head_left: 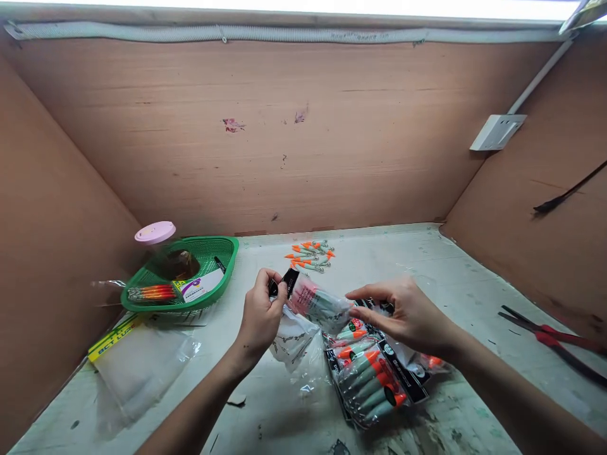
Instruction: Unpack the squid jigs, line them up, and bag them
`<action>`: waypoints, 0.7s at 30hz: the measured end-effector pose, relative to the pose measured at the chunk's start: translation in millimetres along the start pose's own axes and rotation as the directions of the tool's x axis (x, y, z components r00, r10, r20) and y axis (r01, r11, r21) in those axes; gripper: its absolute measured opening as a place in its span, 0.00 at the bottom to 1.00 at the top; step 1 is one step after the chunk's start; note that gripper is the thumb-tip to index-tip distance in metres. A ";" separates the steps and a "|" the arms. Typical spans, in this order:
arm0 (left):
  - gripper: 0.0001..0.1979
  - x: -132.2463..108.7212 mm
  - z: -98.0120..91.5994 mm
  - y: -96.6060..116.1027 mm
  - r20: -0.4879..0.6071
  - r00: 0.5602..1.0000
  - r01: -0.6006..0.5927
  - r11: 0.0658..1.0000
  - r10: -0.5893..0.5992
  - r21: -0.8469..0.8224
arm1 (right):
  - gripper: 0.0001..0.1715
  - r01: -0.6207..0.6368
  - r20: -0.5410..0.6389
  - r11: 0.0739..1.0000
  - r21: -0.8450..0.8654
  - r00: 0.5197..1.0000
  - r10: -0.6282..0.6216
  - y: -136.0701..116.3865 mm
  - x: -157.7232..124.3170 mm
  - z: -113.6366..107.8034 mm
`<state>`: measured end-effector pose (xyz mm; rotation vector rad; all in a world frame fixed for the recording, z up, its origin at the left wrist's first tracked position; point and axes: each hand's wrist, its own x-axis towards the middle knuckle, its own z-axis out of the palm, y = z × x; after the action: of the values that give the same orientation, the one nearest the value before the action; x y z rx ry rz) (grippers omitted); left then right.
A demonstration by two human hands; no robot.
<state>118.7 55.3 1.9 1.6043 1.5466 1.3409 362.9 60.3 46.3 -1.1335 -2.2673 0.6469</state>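
My left hand [262, 309] is closed in a pinch on the black header end of a clear plastic packet [317, 303] holding pale green and orange floats. My right hand [403, 313] pinches the other end of the same packet, fingers curled over it. Under my right hand lies a pile of filled packets [374, 379] with orange-tipped floats. A crumpled clear bag [294, 341] hangs below my left hand.
Loose orange-tipped floats [310, 254] lie farther back on the worktop. A green basket [190, 272] with a pink-lidded jar [155, 235] stands at the left, clear bags [137, 366] in front of it. Red-handled pliers [554, 341] lie at the right. Brown board walls enclose the bench.
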 end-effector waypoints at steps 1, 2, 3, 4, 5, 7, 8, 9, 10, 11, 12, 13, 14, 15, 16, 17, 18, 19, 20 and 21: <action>0.06 -1.1 -0.1 1.9 0.007 1.000 -0.007 1.000 0.007 0.007 | 0.17 0.016 -0.012 1.000 -0.021 1.000 -0.017 -3.1 -0.9 2.4; 0.05 -2.1 0.0 3.8 0.012 1.000 -0.016 1.000 0.016 0.010 | 0.18 0.031 -0.025 0.998 -0.058 0.999 -0.033 -5.4 -0.8 4.3; 0.05 -3.2 0.2 5.5 0.016 1.000 -0.023 1.000 0.022 0.008 | 0.18 0.039 -0.037 0.993 -0.107 0.998 -0.043 -6.9 0.0 6.0; 0.05 -4.2 0.5 7.1 0.019 0.999 -0.027 1.000 0.027 0.002 | 0.18 0.045 -0.045 0.986 -0.161 0.998 -0.053 -7.7 1.5 7.5; 0.05 -5.2 0.7 8.5 0.021 0.999 -0.031 1.000 0.031 -0.007 | 0.17 0.049 -0.051 0.975 -0.216 0.997 -0.062 -7.9 3.3 8.9; 0.05 -7.0 1.0 10.5 0.019 0.999 -0.040 0.999 0.040 -0.015 | 0.16 0.048 -0.063 0.949 -0.311 0.996 -0.070 -7.3 7.4 11.5; 0.05 -7.8 1.2 11.1 0.020 0.999 -0.045 0.999 0.045 -0.016 | 0.15 0.044 -0.061 0.937 -0.347 0.996 -0.069 -6.7 9.3 12.8; 0.05 -8.6 1.3 11.4 0.023 0.999 -0.049 0.999 0.049 -0.016 | 0.13 0.040 -0.056 0.927 -0.373 0.996 -0.065 -5.9 10.9 14.0; 0.05 -9.3 1.3 11.5 0.027 0.998 -0.051 0.999 0.051 -0.016 | 0.11 0.039 -0.049 0.921 -0.387 0.997 -0.063 -5.0 12.2 15.0; 0.05 -9.9 1.4 11.5 0.028 0.998 -0.050 0.999 0.050 -0.016 | 0.08 0.045 -0.046 0.920 -0.390 0.997 -0.068 -4.0 13.2 15.9; 0.05 -10.4 1.4 11.4 0.027 0.999 -0.046 0.999 0.046 -0.018 | 0.08 0.060 -0.044 0.921 -0.385 0.996 -0.084 -2.9 13.8 16.7; 0.05 -10.7 1.4 11.3 0.025 0.999 -0.040 0.999 0.041 -0.021 | 0.08 0.088 -0.039 0.923 -0.374 0.993 -0.110 -1.7 14.2 17.4; 0.05 -10.9 1.4 11.2 0.021 0.999 -0.033 0.999 0.034 -0.026 | 0.09 0.124 -0.030 0.924 -0.362 0.989 -0.145 -0.4 14.3 17.9; 0.05 -11.0 1.3 11.1 0.015 1.000 -0.024 0.999 0.025 -0.034 | 0.10 0.164 -0.018 0.922 -0.352 0.983 -0.182 1.0 14.4 18.4; 0.05 -10.9 1.3 11.1 0.008 1.000 -0.015 0.999 0.015 -0.042 | 0.10 0.202 -0.005 0.916 -0.346 0.976 -0.217 2.4 14.3 18.7; 0.05 -10.9 1.2 11.3 0.001 1.000 -0.009 0.999 0.009 -0.050 | 0.09 0.230 0.003 0.910 -0.346 0.970 -0.244 3.9 14.3 18.7; 0.05 -10.8 1.3 11.6 -0.002 1.000 -0.006 0.998 0.006 -0.056 | 0.08 0.240 0.002 0.906 -0.350 0.967 -0.256 5.2 14.4 18.5; 0.05 -10.9 1.4 11.9 -0.003 1.000 -0.005 0.998 0.005 -0.063 | 0.07 0.232 -0.007 0.906 -0.354 0.968 -0.251 6.5 14.4 17.9; 0.05 -11.0 1.7 12.4 -0.001 1.000 -0.003 0.997 0.003 -0.073 | 0.07 0.212 -0.018 0.910 -0.357 0.972 -0.234 7.7 14.6 17.0; 0.05 -11.4 2.1 12.8 0.005 1.000 0.002 0.996 -0.001 -0.087 | 0.07 0.186 -0.027 0.915 -0.358 0.977 -0.210 8.7 14.8 15.9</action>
<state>127.6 42.5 9.3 1.5520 1.4661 1.3832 350.2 74.2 32.5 -1.0425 -2.4629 0.1183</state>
